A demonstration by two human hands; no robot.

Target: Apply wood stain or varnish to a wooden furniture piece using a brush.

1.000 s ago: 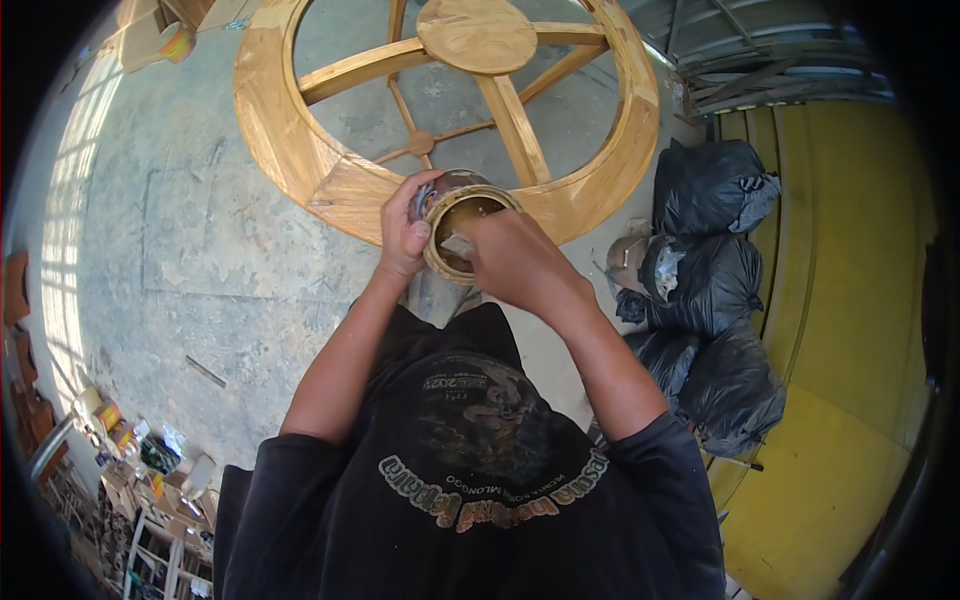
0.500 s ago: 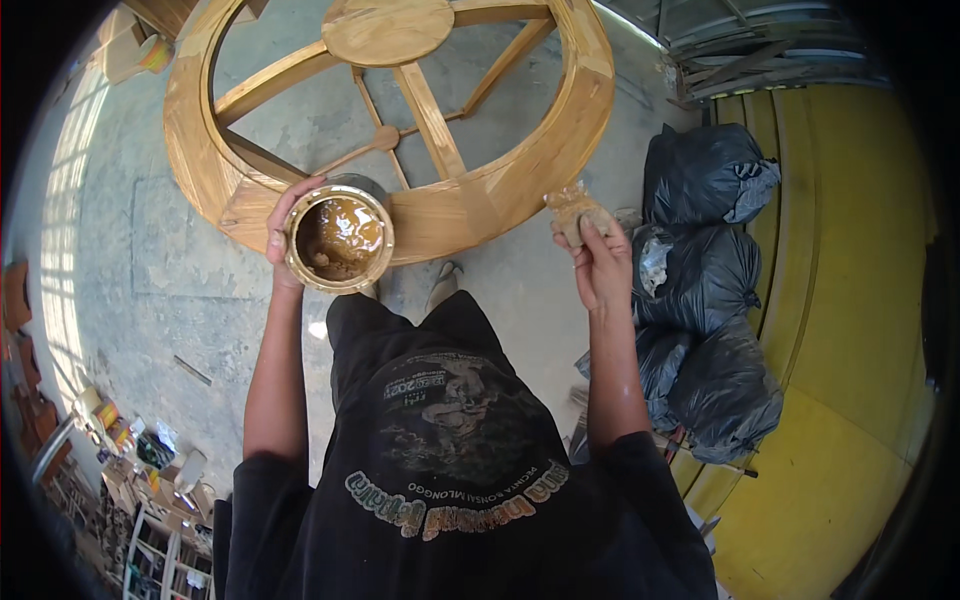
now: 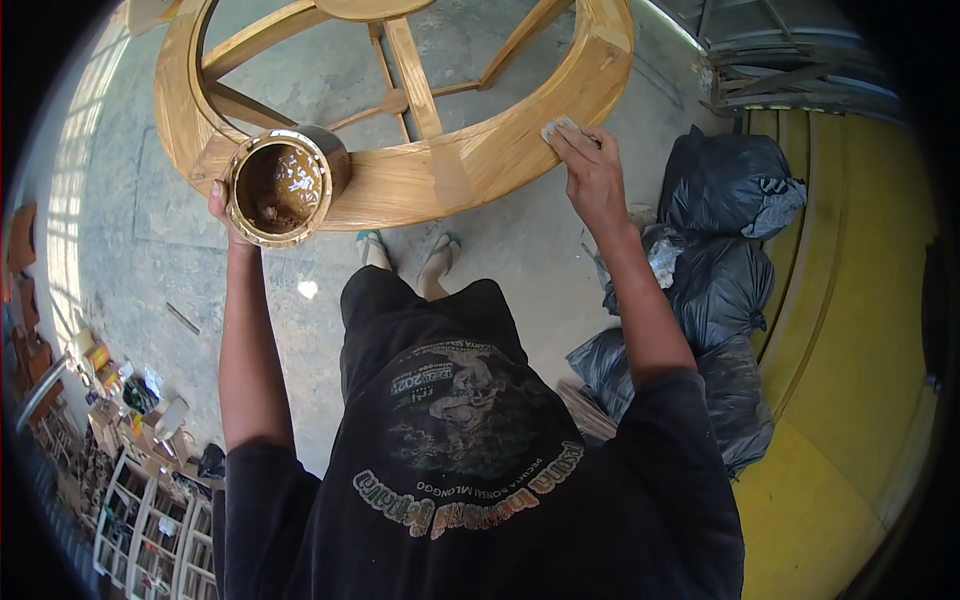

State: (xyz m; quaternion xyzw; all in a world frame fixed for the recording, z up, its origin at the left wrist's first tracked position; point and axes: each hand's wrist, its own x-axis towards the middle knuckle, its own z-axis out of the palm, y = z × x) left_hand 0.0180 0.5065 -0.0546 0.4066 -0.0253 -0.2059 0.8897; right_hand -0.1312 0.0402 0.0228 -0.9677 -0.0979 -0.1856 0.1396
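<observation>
My left hand [image 3: 218, 203] grips an open can [image 3: 335, 160] by its side. The can is tilted so that its mouth shows, and glossy brown liquid [image 3: 292, 180] with lumps lies inside. Most of the left fingers are hidden behind the can. My right hand [image 3: 592, 165] is closed on a crumpled cloth [image 3: 562, 127], of which only a pale edge shows past the fingers. The cloth is at the outer rim of a round wooden table frame [image 3: 500, 165], apparently touching it. Inside this wide ring, spokes run to a round centre piece [image 3: 375, 8].
Several stuffed black plastic bags [image 3: 725, 185] are piled at my right, beside yellow panels [image 3: 850, 350]. Boxes and containers [image 3: 150, 430] stand on the left near a pale slatted rack [image 3: 150, 525]. My sandalled feet [image 3: 437, 265] are on the concrete floor [image 3: 140, 270] by the ring.
The cloth in my right hand has gone from held up in the air to the ring's rim, the hand turning palm down. My left hand has moved left and forward with the can.
</observation>
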